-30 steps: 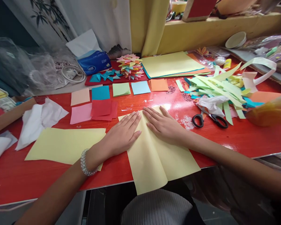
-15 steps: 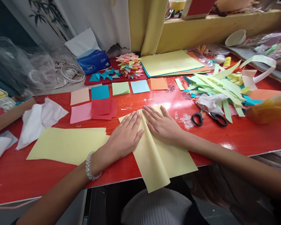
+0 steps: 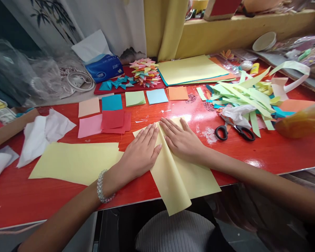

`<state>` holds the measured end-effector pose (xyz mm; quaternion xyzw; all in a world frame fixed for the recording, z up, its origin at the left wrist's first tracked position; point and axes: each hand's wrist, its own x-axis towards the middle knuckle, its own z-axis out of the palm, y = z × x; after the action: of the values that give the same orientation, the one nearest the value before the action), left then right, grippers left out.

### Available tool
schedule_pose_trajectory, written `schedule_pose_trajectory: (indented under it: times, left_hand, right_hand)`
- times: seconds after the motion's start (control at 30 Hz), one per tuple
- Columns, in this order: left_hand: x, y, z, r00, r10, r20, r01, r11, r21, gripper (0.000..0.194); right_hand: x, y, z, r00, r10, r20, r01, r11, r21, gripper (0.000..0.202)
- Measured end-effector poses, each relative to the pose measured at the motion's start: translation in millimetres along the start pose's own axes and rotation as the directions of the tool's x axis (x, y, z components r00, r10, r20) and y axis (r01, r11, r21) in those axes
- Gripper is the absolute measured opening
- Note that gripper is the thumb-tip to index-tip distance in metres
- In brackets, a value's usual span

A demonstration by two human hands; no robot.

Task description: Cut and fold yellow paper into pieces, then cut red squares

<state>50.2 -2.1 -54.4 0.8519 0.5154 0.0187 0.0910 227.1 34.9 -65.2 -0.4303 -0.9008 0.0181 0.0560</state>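
A sheet of pale yellow paper (image 3: 196,175) lies at the red table's front edge, its near part hanging over. A raised fold runs down its middle and curls toward me. My left hand (image 3: 141,150) rests flat on the paper's left part, fingers stretched out, a clear beaded bracelet (image 3: 104,187) at the wrist. On the other side of the fold my right hand (image 3: 182,140) also presses flat, its fingertips close to the left hand's near the far edge. More yellow paper (image 3: 73,162) lies to the left, partly behind my left forearm.
Black-handled scissors (image 3: 245,133) lie at right beside a heap of paper strips (image 3: 249,94). Small coloured squares (image 3: 112,119) lie beyond my left hand. A tissue pack (image 3: 102,68), a folded-paper stack (image 3: 145,73) and large sheets (image 3: 191,70) line the back. Crumpled tissue (image 3: 43,134) lies at left.
Both hands stay flat on the yellow paper in nearly the same place. The paper's hanging near corner has shifted very slightly to the right.
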Motion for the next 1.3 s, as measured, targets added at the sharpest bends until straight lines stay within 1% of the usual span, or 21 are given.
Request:
schedule_pose_trajectory:
  times: [0.17, 0.4, 0.67, 0.87, 0.93, 1.03, 1.1, 1.17, 1.23, 1.3]
  left_hand:
    - [-0.8, 0.1, 0.7, 1.000, 0.002, -0.021, -0.002, 1.000, -0.022, 0.059]
    - [-0.6, 1.6, -0.3, 1.000, -0.009, -0.002, 0.009, 1.000, 0.003, 0.060]
    - [-0.3, 1.9, 0.1, 1.000, -0.014, -0.012, 0.014, 1.000, -0.009, 0.060]
    - [-0.1, 3.8, 0.8, 1.000, -0.014, -0.012, 0.015, 1.000, 0.021, 0.060]
    - [-0.4, 2.2, 0.7, 1.000, -0.009, -0.013, 0.010, 0.999, 0.037, 0.060]
    - [-0.7, -4.9, -1.9, 1.000, 0.009, -0.004, -0.009, 0.996, 0.086, 0.059]
    - [-0.2, -10.7, -5.3, 0.999, 0.015, -0.034, -0.010, 0.990, 0.143, 0.056]
    - [1.2, -14.6, -8.9, 0.993, 0.016, -0.119, 0.007, 0.982, 0.189, 0.052]
    - [3.2, -15.5, -11.3, 0.979, 0.018, -0.204, 0.022, 0.981, 0.195, 0.050]
    - [5.2, -14.4, -11.7, 0.975, 0.032, -0.218, 0.007, 0.984, 0.176, 0.051]
  right_hand:
    - [-0.7, -1.4, -1.1, 1.000, 0.012, 0.011, -0.012, 1.000, -0.004, 0.053]
    - [-0.5, -1.5, -0.7, 1.000, 0.013, 0.013, -0.013, 1.000, -0.011, 0.052]
    - [-0.5, -1.7, -1.8, 1.000, 0.021, 0.011, -0.021, 1.000, 0.001, 0.053]
    - [-0.4, -3.0, 0.0, 0.999, 0.033, 0.012, -0.033, 0.999, 0.003, 0.053]
    - [-0.1, -1.0, 0.3, 0.999, 0.035, 0.010, -0.035, 0.999, 0.015, 0.053]
    - [1.6, 7.0, -2.1, 1.000, 0.005, 0.025, -0.007, 0.998, 0.066, 0.052]
    - [3.6, 13.1, -5.5, 1.000, 0.000, 0.011, -0.001, 0.992, 0.124, 0.053]
    - [5.5, 16.2, -8.6, 0.999, 0.009, -0.049, -0.001, 0.987, 0.158, 0.054]
    - [6.9, 15.2, -9.4, 0.994, 0.004, -0.107, 0.013, 0.988, 0.155, 0.055]
    - [7.6, 11.9, -7.5, 0.996, -0.008, -0.094, 0.022, 0.990, 0.139, 0.055]
